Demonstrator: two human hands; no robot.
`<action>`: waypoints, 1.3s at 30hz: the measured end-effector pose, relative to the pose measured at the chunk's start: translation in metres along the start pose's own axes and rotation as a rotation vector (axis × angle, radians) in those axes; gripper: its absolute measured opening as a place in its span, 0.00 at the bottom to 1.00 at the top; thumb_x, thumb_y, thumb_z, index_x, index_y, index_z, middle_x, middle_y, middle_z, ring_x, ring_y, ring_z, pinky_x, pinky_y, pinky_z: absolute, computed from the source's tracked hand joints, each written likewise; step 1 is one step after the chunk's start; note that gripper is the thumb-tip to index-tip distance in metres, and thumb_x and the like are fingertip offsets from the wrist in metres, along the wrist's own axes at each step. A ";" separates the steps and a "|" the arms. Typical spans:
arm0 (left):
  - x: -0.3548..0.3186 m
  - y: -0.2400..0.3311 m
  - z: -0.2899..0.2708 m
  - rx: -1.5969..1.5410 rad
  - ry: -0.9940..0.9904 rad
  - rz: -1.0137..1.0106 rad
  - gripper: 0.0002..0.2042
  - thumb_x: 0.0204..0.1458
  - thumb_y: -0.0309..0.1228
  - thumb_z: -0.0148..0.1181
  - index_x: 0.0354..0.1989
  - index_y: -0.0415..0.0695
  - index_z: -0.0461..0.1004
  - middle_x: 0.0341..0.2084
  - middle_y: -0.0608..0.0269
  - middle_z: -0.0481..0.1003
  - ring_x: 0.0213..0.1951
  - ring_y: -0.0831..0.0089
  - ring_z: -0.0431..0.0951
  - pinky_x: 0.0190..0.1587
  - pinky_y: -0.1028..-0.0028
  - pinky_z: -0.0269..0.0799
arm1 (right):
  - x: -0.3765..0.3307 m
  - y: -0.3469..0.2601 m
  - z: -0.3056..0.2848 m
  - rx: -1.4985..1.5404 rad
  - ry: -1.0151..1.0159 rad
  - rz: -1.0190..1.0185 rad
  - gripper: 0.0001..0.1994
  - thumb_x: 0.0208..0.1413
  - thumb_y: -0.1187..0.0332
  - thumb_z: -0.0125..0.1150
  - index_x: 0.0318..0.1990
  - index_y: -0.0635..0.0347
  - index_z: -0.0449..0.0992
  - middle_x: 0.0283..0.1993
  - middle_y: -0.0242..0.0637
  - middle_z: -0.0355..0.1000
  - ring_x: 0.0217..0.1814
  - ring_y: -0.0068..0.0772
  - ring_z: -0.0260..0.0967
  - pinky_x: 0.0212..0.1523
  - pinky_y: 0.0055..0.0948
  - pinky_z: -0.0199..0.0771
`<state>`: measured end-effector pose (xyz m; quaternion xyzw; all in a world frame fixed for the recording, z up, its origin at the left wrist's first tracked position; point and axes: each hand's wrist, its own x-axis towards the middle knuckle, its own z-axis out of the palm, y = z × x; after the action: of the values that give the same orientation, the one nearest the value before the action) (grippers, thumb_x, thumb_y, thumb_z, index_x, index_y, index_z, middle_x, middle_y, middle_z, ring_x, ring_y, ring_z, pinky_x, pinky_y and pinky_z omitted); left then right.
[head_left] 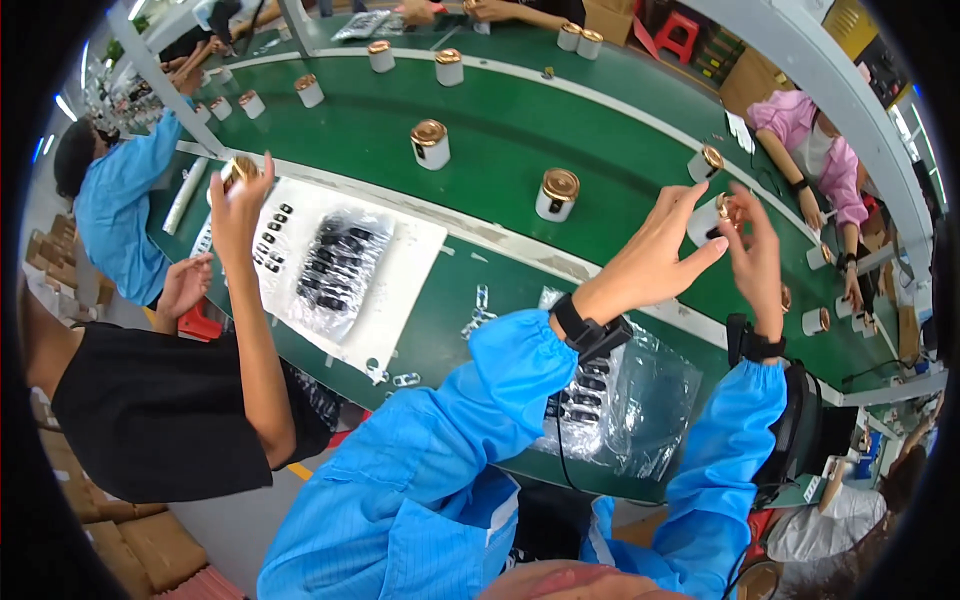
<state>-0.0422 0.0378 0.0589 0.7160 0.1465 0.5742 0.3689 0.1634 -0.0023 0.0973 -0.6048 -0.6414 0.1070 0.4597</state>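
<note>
Canister [703, 226]: short white cylinder, smooth-sided, with a shiny copper-coloured top; it tilts between the two hands, though whether it is lifted or resting on the belt I can't tell.
Left hand [655, 250]: bare, thumb spread well away from the fingers, the canister showing in that gap; from where I stand, I can't tell whether they press on it.
Right hand [757, 255]: fingers bent near the copper end, blurred; touching or just beside, I can't say.
Smooth dark-green belt [500, 125]: bears similar white canisters with copper-coloured lids [558, 194], the nearest upright, a small dark patch on its side.
Shiny blue cloth sleeves [725, 425]: wrinkled, gathered at the cuffs, below black wrist straps [760, 347].
Crinkled clear plastic bag [345, 268]: small black parts inside, lying on a flat white board [415, 240].
Second clear plastic bag [655, 400]: partly hidden by the left sleeve, its dark contents hard to make out.
</note>
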 end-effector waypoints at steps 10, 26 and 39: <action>0.000 0.019 -0.016 -0.181 -0.166 -0.243 0.18 0.62 0.34 0.67 0.57 0.39 0.74 0.51 0.52 0.73 0.48 0.61 0.80 0.54 0.63 0.74 | 0.001 0.096 0.023 -0.250 -0.319 -0.087 0.23 0.59 0.80 0.63 0.63 0.62 0.73 0.55 0.46 0.73 0.53 0.47 0.76 0.53 0.37 0.78; 0.008 0.052 -0.007 -0.168 -0.448 -0.266 0.16 0.65 0.37 0.64 0.54 0.40 0.78 0.42 0.59 0.82 0.42 0.72 0.83 0.45 0.71 0.78 | -0.226 -0.021 -0.038 -0.325 0.191 0.420 0.19 0.66 0.67 0.67 0.61 0.63 0.77 0.52 0.44 0.79 0.51 0.39 0.79 0.46 0.35 0.81; -0.174 0.104 -0.015 0.789 -0.700 -0.205 0.18 0.60 0.40 0.64 0.50 0.38 0.79 0.62 0.40 0.69 0.69 0.42 0.64 0.66 0.30 0.58 | -0.291 -0.026 0.013 -0.612 0.128 0.571 0.30 0.57 0.50 0.74 0.55 0.68 0.77 0.42 0.46 0.77 0.34 0.45 0.77 0.36 0.41 0.77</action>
<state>-0.1303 -0.1380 0.0085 0.9309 0.2887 0.1634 0.1528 0.0912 -0.2576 -0.0259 -0.8723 -0.4203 -0.0029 0.2497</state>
